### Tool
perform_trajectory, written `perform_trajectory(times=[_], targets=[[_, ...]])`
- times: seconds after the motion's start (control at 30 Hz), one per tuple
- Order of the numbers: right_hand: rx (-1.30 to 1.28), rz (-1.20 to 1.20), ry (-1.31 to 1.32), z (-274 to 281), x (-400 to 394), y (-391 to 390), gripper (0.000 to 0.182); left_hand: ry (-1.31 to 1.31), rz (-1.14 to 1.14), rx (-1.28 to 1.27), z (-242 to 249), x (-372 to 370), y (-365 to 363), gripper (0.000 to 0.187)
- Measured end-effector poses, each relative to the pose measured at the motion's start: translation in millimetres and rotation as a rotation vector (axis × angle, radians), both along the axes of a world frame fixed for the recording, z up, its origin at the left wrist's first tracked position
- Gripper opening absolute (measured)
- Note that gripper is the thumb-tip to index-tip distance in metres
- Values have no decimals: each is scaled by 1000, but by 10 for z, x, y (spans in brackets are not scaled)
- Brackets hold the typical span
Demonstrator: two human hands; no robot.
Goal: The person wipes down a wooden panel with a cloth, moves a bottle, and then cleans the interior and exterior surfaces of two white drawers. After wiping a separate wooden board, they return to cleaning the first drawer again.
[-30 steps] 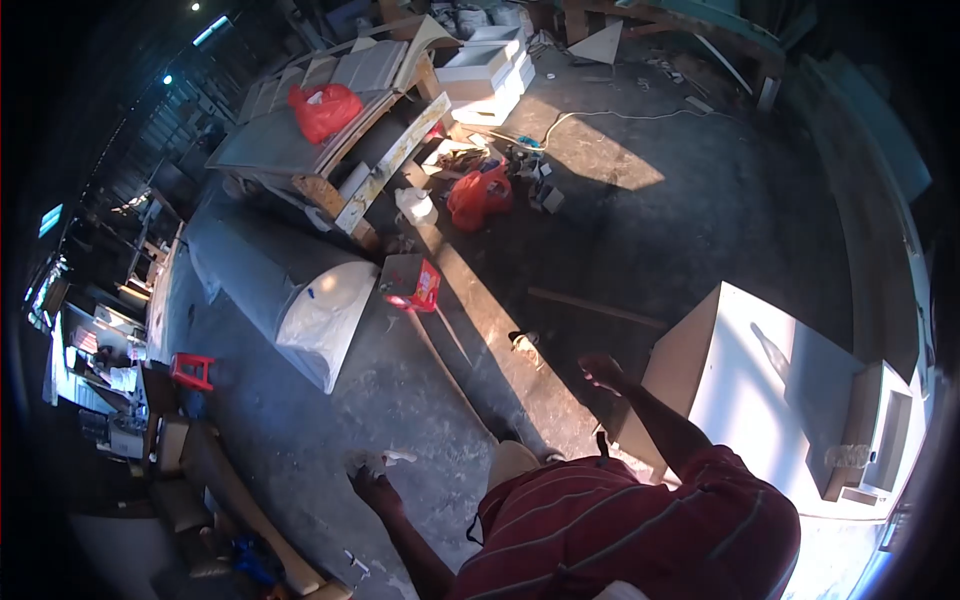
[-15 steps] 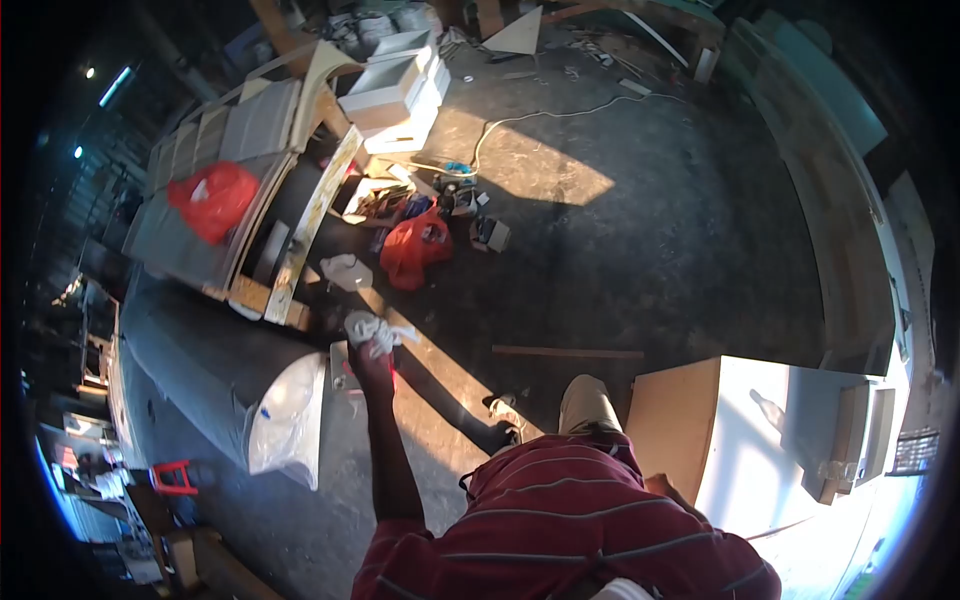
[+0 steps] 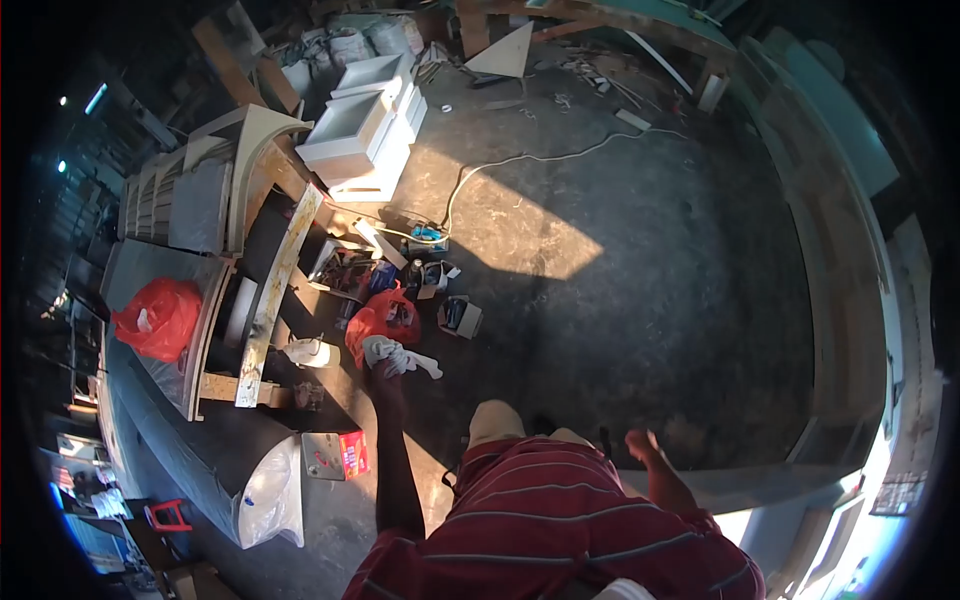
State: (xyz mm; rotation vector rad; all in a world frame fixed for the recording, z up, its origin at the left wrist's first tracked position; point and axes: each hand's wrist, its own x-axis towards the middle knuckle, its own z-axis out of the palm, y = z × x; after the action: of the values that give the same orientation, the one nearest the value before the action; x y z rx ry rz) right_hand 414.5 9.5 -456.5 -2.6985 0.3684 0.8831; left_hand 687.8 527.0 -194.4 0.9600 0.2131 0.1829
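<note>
My left hand [image 3: 385, 384] is closed around a bunched white cloth [image 3: 392, 353], whose loose end trails to the right. Just beyond the cloth, on the floor, sits a red plastic bag [image 3: 377, 318]; in this view the cloth overlaps its lower edge. A white jug-like container [image 3: 310, 352] stands to the left of that hand, and a red and white box [image 3: 338, 455] lies lower left. My right hand [image 3: 646, 445] hangs out to the right over the dark floor, its fingers loosely parted and holding nothing that I can see.
Open boxes of tools and small items [image 3: 350, 272] crowd the floor ahead, beside white drawer units [image 3: 365, 130]. A pale cord [image 3: 530, 158] runs across the floor. Boards and another red bag [image 3: 160, 318] are on the left; a long wooden panel [image 3: 800, 260] lines the right.
The view has moved forward and turned, so the floor items sit lower and further left. The cabinet on the right has mostly left view. My right hand has swung out; the left still holds the cloth.
</note>
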Motion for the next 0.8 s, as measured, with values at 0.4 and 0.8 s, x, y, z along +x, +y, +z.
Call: perform_trajectory(times=[0.4, 0.8], targets=[[219, -568, 344, 293, 3998, -1217, 22, 52, 167, -100, -740, 3038, -553, 25], [205, -477, 504, 486, 5934, -1759, 46, -48, 379, 546, -167, 5711, -895, 28]])
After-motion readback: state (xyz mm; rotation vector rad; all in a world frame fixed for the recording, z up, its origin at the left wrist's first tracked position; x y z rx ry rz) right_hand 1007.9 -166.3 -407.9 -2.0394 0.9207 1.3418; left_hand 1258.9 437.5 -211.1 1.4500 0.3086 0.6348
